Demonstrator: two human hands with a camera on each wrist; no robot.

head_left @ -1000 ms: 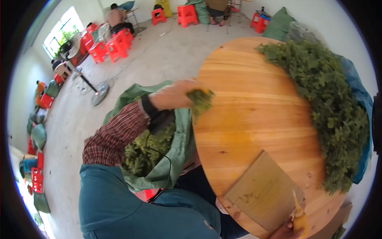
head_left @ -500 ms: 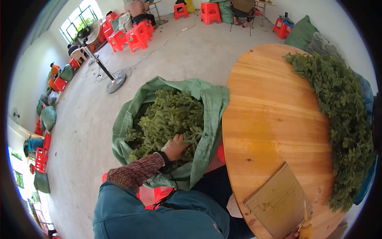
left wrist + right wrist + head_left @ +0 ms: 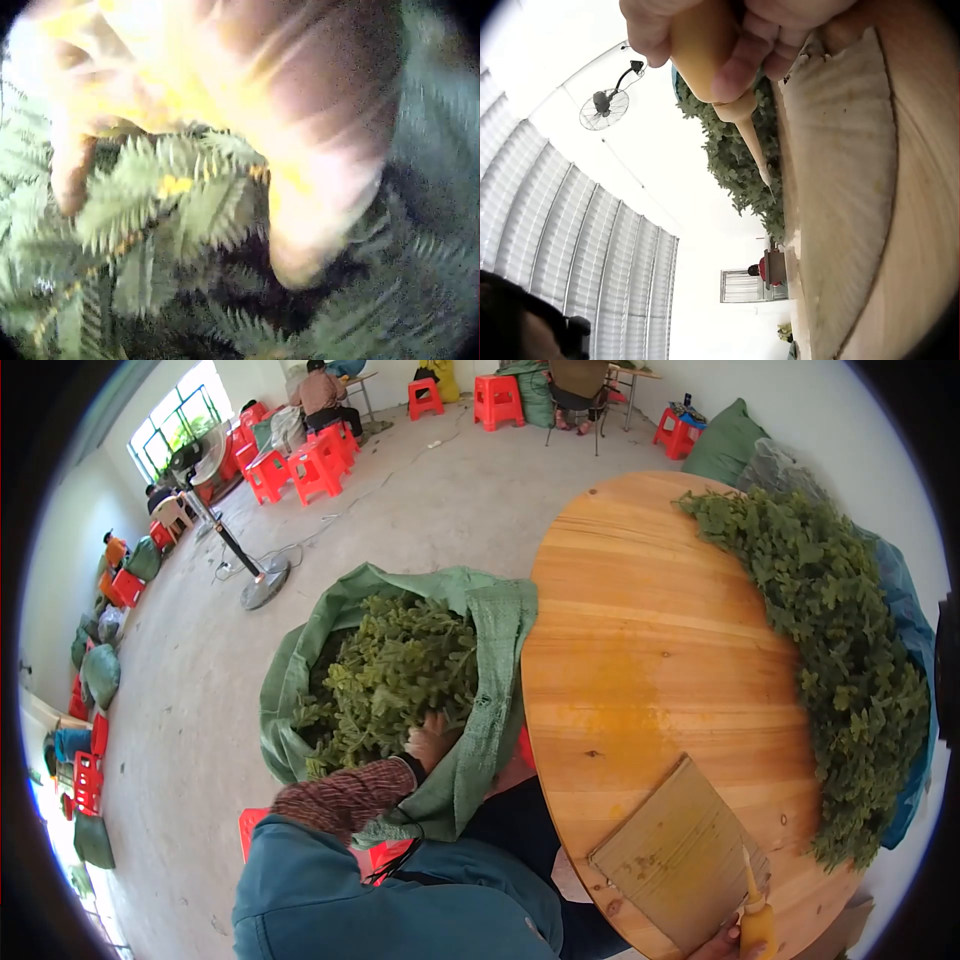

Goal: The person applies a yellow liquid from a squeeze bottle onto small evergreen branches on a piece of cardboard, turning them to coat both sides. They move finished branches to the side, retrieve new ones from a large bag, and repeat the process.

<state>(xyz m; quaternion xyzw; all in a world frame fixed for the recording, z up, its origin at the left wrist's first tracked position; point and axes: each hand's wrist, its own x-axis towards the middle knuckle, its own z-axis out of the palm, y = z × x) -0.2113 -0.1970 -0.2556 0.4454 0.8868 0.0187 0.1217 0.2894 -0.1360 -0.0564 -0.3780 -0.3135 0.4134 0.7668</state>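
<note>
My left hand (image 3: 430, 742) reaches into a green woven sack (image 3: 500, 650) filled with green artificial leaf sprigs (image 3: 400, 670). In the left wrist view, the yellow-stained left hand (image 3: 217, 97) spreads its thumb and fingers over the fern-like sprigs (image 3: 150, 195), some leaves lying between them. My right hand (image 3: 722, 940) grips a yellow squeeze bottle (image 3: 757, 930) with a thin pointed nozzle, near a cardboard sheet (image 3: 675, 850) on the round wooden table (image 3: 620, 610). Seen from the right wrist, fingers curl round the bottle (image 3: 701, 49) and its nozzle slants downward.
A long heap of green leaf sprigs (image 3: 850, 670) covers the table's right side, with blue plastic (image 3: 905, 630) behind it. Beyond the sack stands a floor fan (image 3: 240, 555). Red stools (image 3: 315, 468) and a seated person (image 3: 322, 400) are farther back.
My left hand has gone from the table's left edge, where it held a leaf sprig, down into the sack. Lately it has sunk a little deeper. My right hand keeps the bottle.
</note>
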